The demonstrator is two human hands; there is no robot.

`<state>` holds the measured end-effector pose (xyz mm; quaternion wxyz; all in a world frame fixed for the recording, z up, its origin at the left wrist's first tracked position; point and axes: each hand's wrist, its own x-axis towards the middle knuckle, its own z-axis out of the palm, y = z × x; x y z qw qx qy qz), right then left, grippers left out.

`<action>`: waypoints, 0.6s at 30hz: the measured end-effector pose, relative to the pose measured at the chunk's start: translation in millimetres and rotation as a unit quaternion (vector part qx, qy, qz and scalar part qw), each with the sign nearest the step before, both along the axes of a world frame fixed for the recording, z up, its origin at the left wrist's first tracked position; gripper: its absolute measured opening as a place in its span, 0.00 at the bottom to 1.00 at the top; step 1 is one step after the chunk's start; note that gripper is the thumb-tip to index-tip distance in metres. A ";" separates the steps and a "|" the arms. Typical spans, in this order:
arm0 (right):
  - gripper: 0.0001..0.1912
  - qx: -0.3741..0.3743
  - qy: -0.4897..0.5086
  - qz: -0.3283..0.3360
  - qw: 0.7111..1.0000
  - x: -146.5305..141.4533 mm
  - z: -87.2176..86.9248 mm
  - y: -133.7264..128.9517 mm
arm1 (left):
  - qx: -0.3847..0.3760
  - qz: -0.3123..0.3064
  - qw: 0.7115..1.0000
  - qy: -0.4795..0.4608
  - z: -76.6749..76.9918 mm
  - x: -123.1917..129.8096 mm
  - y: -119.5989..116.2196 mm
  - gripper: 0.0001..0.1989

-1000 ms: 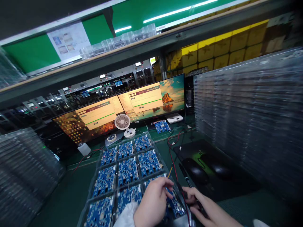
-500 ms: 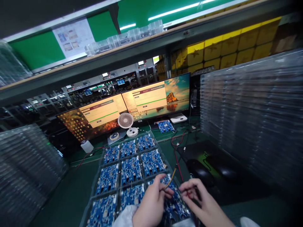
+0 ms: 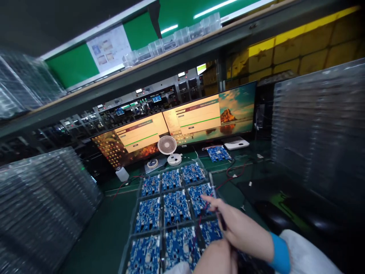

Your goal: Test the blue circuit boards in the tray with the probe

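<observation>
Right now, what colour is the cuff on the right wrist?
Bright blue; the cuff shows best in the head view, behind the right hand.

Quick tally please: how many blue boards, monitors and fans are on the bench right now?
Blue boards in the clear tray: 9, one partly under a hand
Loose blue board by the screens: 1
Monitors: 2
Desk fan: 1
Total: 13

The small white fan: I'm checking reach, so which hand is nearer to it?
Right. The right hand stretches over the tray toward the fan; the left hand sits lower, at the frame's bottom.
</observation>
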<state>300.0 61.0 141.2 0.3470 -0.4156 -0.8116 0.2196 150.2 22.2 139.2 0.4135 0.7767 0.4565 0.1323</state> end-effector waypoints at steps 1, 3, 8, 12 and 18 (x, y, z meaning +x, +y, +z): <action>0.17 0.029 0.016 -0.032 0.999 9.0 -1.3 3.0 | 0.001 0.010 1.000 0.010 6.5 -8.6 4.6 0.18; 0.09 0.106 0.057 -0.097 0.988 30.6 -5.0 9.0 | 0.004 0.032 0.999 0.012 21.9 -31.6 20.5 0.17; 0.05 0.154 -0.013 -0.122 0.980 50.9 -24.4 33.8 | 0.193 0.046 0.979 0.034 41.6 -98.4 103.0 0.11; 0.09 0.055 -0.115 -0.019 0.992 26.4 -41.4 54.7 | 0.232 0.028 0.965 0.120 25.1 -129.7 184.0 0.12; 0.09 -0.046 -0.135 0.068 0.987 22.8 -51.2 57.5 | 0.240 0.116 0.959 0.091 -13.6 -129.1 256.8 0.09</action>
